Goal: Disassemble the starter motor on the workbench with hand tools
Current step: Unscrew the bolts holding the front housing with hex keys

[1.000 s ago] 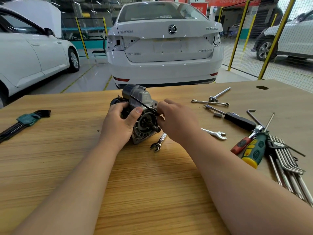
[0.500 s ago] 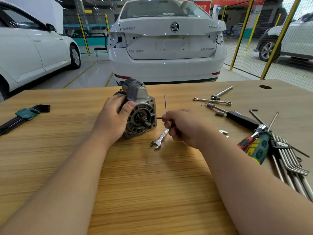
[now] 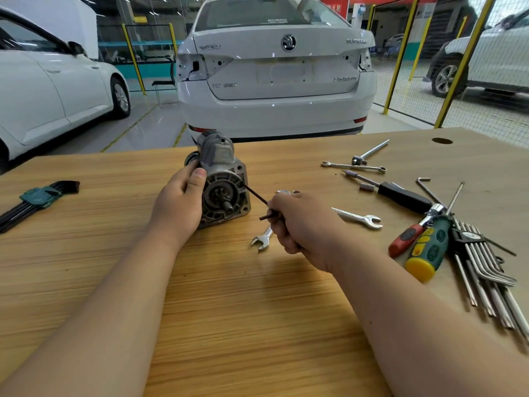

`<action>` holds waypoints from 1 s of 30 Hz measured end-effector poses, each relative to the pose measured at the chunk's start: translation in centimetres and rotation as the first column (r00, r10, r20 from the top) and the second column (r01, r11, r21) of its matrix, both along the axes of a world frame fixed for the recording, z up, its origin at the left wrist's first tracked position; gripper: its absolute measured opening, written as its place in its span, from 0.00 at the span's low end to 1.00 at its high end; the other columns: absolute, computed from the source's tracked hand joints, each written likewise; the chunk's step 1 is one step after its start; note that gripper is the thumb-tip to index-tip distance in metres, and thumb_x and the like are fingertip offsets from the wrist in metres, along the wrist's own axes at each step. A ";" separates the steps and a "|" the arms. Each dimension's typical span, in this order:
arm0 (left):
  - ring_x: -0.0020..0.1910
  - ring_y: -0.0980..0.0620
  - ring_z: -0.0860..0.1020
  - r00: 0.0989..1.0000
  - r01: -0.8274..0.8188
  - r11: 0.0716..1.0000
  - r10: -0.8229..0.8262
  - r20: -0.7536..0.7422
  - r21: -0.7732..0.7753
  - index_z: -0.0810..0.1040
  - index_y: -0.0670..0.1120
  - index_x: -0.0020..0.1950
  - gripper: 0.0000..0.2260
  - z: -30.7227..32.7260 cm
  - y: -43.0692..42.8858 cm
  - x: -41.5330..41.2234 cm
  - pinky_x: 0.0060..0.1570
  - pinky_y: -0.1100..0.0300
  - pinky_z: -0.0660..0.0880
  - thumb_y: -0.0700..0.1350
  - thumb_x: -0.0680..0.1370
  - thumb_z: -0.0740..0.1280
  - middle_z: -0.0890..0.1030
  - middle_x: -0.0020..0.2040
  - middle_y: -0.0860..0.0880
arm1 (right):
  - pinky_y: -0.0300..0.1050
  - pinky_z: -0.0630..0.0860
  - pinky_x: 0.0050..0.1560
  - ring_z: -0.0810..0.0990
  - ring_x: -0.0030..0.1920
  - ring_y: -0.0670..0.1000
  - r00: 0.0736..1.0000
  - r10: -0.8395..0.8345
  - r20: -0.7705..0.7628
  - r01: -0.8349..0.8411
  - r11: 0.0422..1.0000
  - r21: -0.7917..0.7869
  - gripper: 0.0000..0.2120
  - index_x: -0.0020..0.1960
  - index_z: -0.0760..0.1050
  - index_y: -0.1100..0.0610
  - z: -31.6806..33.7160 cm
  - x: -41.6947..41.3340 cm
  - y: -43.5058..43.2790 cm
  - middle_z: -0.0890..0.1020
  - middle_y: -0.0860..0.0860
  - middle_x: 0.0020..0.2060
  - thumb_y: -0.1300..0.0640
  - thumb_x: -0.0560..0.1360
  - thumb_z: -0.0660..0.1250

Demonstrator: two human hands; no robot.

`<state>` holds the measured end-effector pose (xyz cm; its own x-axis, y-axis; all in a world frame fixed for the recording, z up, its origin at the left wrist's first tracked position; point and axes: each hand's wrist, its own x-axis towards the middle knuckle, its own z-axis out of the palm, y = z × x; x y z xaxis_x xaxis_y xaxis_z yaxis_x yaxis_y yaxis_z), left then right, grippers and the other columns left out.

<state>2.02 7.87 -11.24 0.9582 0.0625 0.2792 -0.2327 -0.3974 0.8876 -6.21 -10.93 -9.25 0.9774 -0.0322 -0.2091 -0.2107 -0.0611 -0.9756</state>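
Since half a second back, the hex key (image 3: pixel 255 197) has swung over: one arm stood upright then, and now its long shaft slants from my right hand (image 3: pixel 300 224) up toward ten o'clock. Its tip meets the right rim of the starter motor (image 3: pixel 226 193) face, though I cannot tell whether it sits in a bolt. That right hand is curled tight round the key's bend, the short end poking out at nine o'clock of the knuckles. My left hand (image 3: pixel 179 206) grips the motor's left side, thumb on the rim of the round face, fingers wrapped behind.

I see the motor standing on the workbench (image 3: pixel 229 310) a little toward twelve o'clock of its middle, shaft end facing me. A small wrench (image 3: pixel 262 239) lies partly under my right hand. An open-ended wrench (image 3: pixel 357 217) lies at three o'clock of that hand, with a black-handled screwdriver (image 3: pixel 400 196) at two o'clock. A green and yellow screwdriver (image 3: pixel 429 246) and a silver key set (image 3: pixel 486 270) lie further out, at four o'clock. A dark key set (image 3: pixel 37 197) lies at the nine o'clock edge. Beyond the bench at twelve o'clock stands a white car (image 3: pixel 274 90).
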 end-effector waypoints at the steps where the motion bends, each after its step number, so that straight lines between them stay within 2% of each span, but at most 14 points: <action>1: 0.69 0.53 0.68 1.000 0.002 1.000 -0.002 0.003 -0.002 0.69 0.56 0.74 0.20 0.0 -0.1 0.0 0.61 0.60 0.63 0.58 0.82 0.56 0.72 0.71 0.53 | 0.37 0.61 0.22 0.66 0.24 0.47 1.000 -0.005 0.009 0.006 1.000 -0.010 0.13 0.33 0.73 0.55 -0.1 0.0 0.1 0.72 0.48 0.24 0.56 0.75 0.59; 5: 0.70 0.53 0.67 1.000 0.007 1.000 -0.007 0.000 -0.012 0.68 0.56 0.74 0.20 0.0 0.0 0.0 0.61 0.61 0.62 0.58 0.82 0.56 0.71 0.72 0.53 | 0.37 0.61 0.22 0.66 0.22 0.47 0.999 -0.025 0.024 0.025 1.000 -0.002 0.14 0.31 0.73 0.54 -0.5 0.2 0.4 0.72 0.49 0.23 0.56 0.74 0.59; 9: 0.69 0.55 0.67 1.000 0.002 1.000 -0.001 0.009 -0.031 0.68 0.56 0.73 0.20 0.0 -0.2 -0.1 0.60 0.60 0.63 0.58 0.82 0.56 0.71 0.71 0.54 | 0.36 0.62 0.23 0.67 0.24 0.46 0.999 0.005 0.043 -0.004 1.000 -0.021 0.19 0.24 0.76 0.52 -0.6 0.5 0.7 0.73 0.47 0.24 0.54 0.72 0.59; 12: 0.63 0.58 0.67 1.000 -0.008 0.999 0.008 0.011 -0.035 0.69 0.56 0.73 0.20 0.1 -0.1 0.0 0.58 0.60 0.64 0.58 0.82 0.57 0.72 0.70 0.53 | 0.37 0.61 0.22 0.66 0.23 0.47 0.999 0.001 0.036 0.000 1.000 -0.020 0.15 0.29 0.74 0.53 -0.6 0.5 0.9 0.72 0.48 0.24 0.54 0.73 0.59; 15: 0.62 0.57 0.68 1.000 -0.009 0.999 0.009 0.010 -0.050 0.70 0.56 0.72 0.19 0.2 -0.1 -0.1 0.57 0.59 0.65 0.58 0.82 0.57 0.73 0.69 0.52 | 0.38 0.61 0.23 0.65 0.23 0.47 0.999 0.002 0.039 -0.001 0.999 -0.039 0.14 0.31 0.73 0.55 -0.4 0.4 1.1 0.72 0.48 0.23 0.55 0.74 0.59; 18: 0.64 0.54 0.70 1.000 -0.010 0.998 0.010 -0.005 -0.060 0.70 0.57 0.72 0.19 0.2 -0.2 -0.2 0.61 0.53 0.71 0.58 0.82 0.57 0.73 0.69 0.52 | 0.42 0.62 0.26 0.67 0.25 0.48 0.999 0.018 0.028 -0.014 0.992 -0.125 0.13 0.33 0.74 0.54 -0.5 0.2 1.4 0.73 0.47 0.23 0.53 0.74 0.59; 22: 0.64 0.55 0.69 1.000 -0.019 0.998 0.020 0.004 -0.054 0.70 0.56 0.72 0.19 0.1 -0.3 -0.1 0.57 0.60 0.65 0.58 0.82 0.58 0.73 0.69 0.52 | 0.44 0.65 0.30 0.69 0.26 0.47 0.996 0.018 0.087 0.005 0.966 -0.259 0.14 0.32 0.76 0.52 -0.5 0.0 1.6 0.74 0.44 0.22 0.51 0.75 0.60; 25: 0.64 0.56 0.69 1.000 -0.021 0.998 0.022 0.008 -0.056 0.70 0.55 0.72 0.19 0.0 -0.4 -0.1 0.56 0.61 0.65 0.58 0.82 0.58 0.73 0.69 0.52 | 0.45 0.67 0.34 0.70 0.29 0.47 0.987 0.061 0.151 -0.004 0.938 -0.348 0.15 0.31 0.76 0.52 -0.5 -0.1 1.8 0.75 0.47 0.26 0.52 0.75 0.60; 30: 0.66 0.53 0.70 1.000 -0.025 0.998 0.026 0.002 -0.060 0.70 0.56 0.72 0.20 0.0 -0.4 0.0 0.58 0.59 0.66 0.58 0.82 0.58 0.74 0.69 0.52 | 0.39 0.65 0.28 0.67 0.23 0.42 0.973 0.092 0.213 0.025 0.870 -0.492 0.16 0.32 0.76 0.52 -0.8 0.0 2.2 0.73 0.43 0.22 0.51 0.76 0.59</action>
<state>2.01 7.51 -11.26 0.9554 0.1037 0.2766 -0.2254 -0.3493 0.9095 -6.17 -8.75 -10.04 0.9981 -0.0388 0.0476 0.0188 -0.5446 -0.8385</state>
